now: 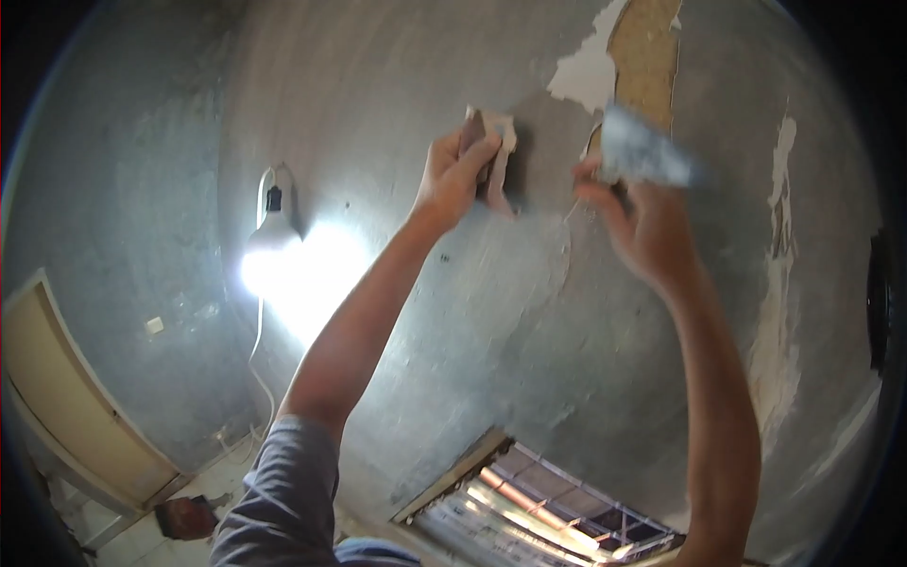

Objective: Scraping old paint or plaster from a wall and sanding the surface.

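My left hand [453, 170] is raised before a grey painted wall [496, 298], its fingers closed on torn, peeled strips of wall coating [500, 159]. Up and to the right, my right hand [648, 220] grips a scraper with a broad metal blade [645, 152]; hand and blade are blurred. Behind the blade a yellowish bare strip [643, 60] runs upward, with a ragged pale patch [588, 74] along its left side. The scraper's handle is mostly hidden by my fingers. Below that hand, a thin crack or raised edge runs down the wall.
A lit bulb [273, 244] hangs on a white cable at the left. Low in view is a barred window opening [560, 503]. A pale door [78, 390] stands at lower left, near a reddish object [186, 517] on the floor. Another scraped streak [776, 340] marks the right side.
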### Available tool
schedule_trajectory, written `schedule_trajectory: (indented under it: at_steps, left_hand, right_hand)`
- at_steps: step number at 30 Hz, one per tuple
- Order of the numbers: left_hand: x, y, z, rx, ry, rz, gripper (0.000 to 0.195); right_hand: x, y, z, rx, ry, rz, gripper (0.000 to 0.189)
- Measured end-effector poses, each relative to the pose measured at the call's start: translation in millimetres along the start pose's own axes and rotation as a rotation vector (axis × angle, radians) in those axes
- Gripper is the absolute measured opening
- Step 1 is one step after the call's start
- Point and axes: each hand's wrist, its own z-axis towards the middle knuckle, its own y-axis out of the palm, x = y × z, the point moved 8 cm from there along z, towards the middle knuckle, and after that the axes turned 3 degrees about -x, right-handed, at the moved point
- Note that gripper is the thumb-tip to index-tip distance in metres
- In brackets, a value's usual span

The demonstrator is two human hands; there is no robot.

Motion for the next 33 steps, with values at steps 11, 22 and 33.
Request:
schedule_trajectory:
  at_steps: [11, 22, 33]
  left_hand:
    - [-1.2, 1.4, -8.6, 0.214, 0.188, 0.086, 0.028]
    - [26.2, 29.6, -52.0, 0.357, 0.574, 0.554, 0.045]
    - [11.8, 20.4, -41.3, 0.306, 0.496, 0.312, 0.029]
  right_hand:
    - [-34.1, -25.1, 6.8, 0.169, -0.049, 0.412, 0.015]
    - [-17.1, -36.9, -1.3, 0.112, 0.118, 0.341, 0.018]
    - [2.9, -8.1, -6.1, -0.012, 0.106, 0.332, 0.014]
